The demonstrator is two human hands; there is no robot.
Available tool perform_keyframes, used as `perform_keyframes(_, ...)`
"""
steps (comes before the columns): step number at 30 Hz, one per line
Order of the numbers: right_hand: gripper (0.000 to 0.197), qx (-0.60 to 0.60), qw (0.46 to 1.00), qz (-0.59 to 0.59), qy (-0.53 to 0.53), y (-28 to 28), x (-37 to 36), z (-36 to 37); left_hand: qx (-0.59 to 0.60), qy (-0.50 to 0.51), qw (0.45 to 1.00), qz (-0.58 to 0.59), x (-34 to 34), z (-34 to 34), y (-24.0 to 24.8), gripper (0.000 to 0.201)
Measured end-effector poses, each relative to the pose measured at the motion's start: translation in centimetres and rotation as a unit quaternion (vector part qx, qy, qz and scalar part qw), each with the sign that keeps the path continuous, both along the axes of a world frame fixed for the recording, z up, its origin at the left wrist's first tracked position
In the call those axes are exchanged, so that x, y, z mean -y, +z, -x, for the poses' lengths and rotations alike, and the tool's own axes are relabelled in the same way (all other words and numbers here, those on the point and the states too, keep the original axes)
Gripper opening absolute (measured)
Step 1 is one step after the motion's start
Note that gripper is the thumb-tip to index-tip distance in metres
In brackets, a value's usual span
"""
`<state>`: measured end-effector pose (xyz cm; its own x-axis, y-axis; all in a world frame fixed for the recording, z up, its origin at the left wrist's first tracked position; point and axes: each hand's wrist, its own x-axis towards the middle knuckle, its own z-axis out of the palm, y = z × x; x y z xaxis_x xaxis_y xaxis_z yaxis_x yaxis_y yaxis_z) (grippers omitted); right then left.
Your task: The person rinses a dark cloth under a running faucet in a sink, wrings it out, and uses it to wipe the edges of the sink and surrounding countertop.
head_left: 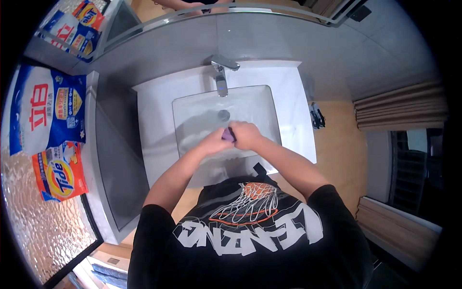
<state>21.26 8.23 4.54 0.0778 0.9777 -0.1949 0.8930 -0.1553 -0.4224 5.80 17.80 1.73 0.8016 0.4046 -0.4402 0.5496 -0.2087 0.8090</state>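
Over the near half of a white washbasin (264, 108), my two hands meet with their fingers closed. Between them shows a small bunched piece of purple and dark cloth (228, 135); its full shape is hidden in the grip. My left hand (214, 141) has it from the left side, and my right hand (245, 135) presses in from the right. Just beyond my hands lies the round metal drain (224, 115). The chrome faucet (221, 82) stands behind the basin, and no stream of water can be made out. A small black item (260, 169) lies at the basin's front edge.
White countertop (156, 123) surrounds the basin. At the left, a large blue-and-white detergent bag (48, 108) and a smaller orange one (60, 171) rest beside a grey partition (120, 183). A mirror (168, 19) runs along the back wall. Dark items (316, 116) sit right of the counter.
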Motion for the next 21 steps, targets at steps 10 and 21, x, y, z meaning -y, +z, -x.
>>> perform_keyframes(10, 0.032, -0.079, 0.959, -0.254, 0.099, 6.1, 2.2, -3.4, 0.251, 0.252, 0.863, 0.359, 0.1, 1.1, 9.3, 0.018)
perform_keyframes(21, 0.018, -0.274, 0.947, -0.166, 0.021, 11.9, 5.5, -5.4, 0.204, 0.234, 0.950, -0.043, 2.8, -1.3, 17.0, 0.025)
